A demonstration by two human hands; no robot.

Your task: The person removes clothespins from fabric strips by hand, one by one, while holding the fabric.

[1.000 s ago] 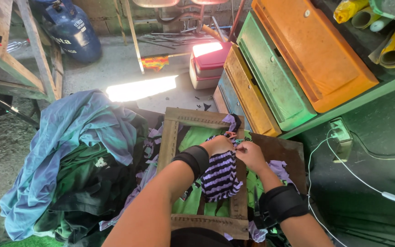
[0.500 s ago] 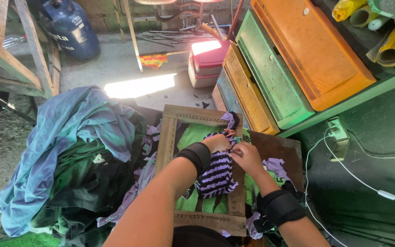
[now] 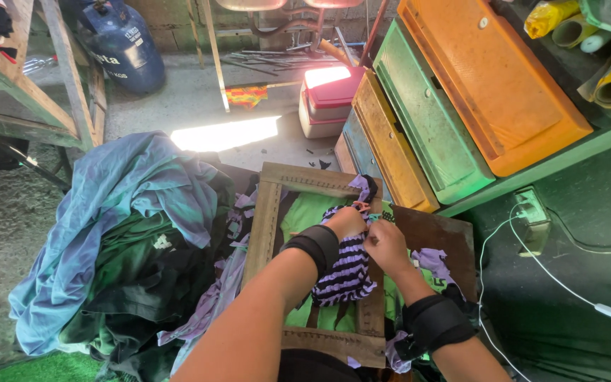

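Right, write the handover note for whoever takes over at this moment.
Left hand and right hand meet at the right side of the wooden frame, both pinching fabric strips at the top of the purple-and-black woven strips.
Done: a narrow woven band covers part of the frame.
Left: the rest of the frame shows bare green cloth.
Pile of clothes lies left of the frame.

A bright sun patch (image 3: 224, 133) lies on the concrete floor (image 3: 178, 92) far off, a blue gas cylinder (image 3: 123, 44) far left, stacked coloured crates (image 3: 461, 106) right.
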